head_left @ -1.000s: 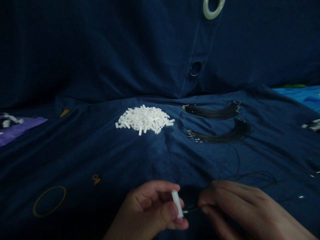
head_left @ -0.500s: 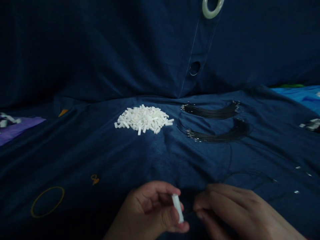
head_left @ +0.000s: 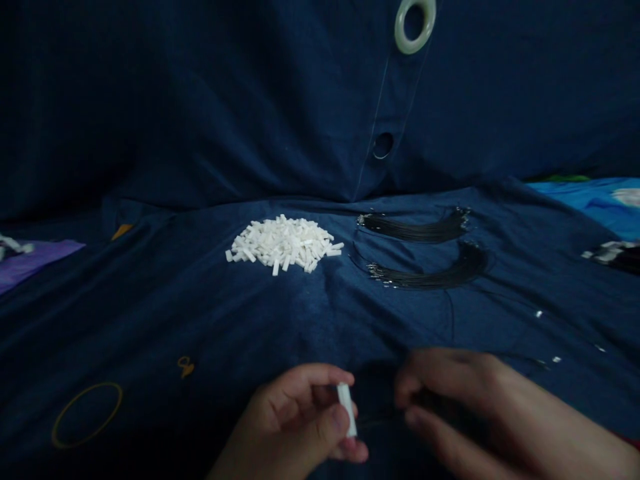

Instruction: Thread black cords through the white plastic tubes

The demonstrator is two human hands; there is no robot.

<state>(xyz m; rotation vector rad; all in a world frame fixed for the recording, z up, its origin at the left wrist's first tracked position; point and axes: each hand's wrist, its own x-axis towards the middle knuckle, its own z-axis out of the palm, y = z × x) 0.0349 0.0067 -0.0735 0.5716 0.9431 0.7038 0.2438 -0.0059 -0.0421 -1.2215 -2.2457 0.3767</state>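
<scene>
From here I see my operator's left hand (head_left: 293, 420) pinching a white rectangular bar (head_left: 347, 409) between thumb and fingers, and that hand is firmly closed on it. The bar is slim, straight and matte, with crisp square ends. It stands tilted, its upper end poking above the fingers, low in the view at the near side of the navy cloth (head_left: 150, 320).

The right hand (head_left: 480, 407) sits just beside it, and a thin dark wire (head_left: 380, 420) runs from its fingertips towards the bar. The shadow here is heavy, so I cannot tell whether those fingers are clamped on the wire.

Farther out, mid-cloth, lies a loose heap of matching white bars (head_left: 283, 245), small and jumbled. To its right are two curved bundles of fine black wires (head_left: 415, 228) (head_left: 430, 275), their metal tips glinting at both ends. Stray loose strands trail towards the right edge of the cloth.

The soft, creased cloth rises behind into a hanging panel with a pale green ring (head_left: 415, 27). A purple patch (head_left: 35, 263) shows at the left edge, bright blue fabric (head_left: 585, 203) at the right.
</scene>
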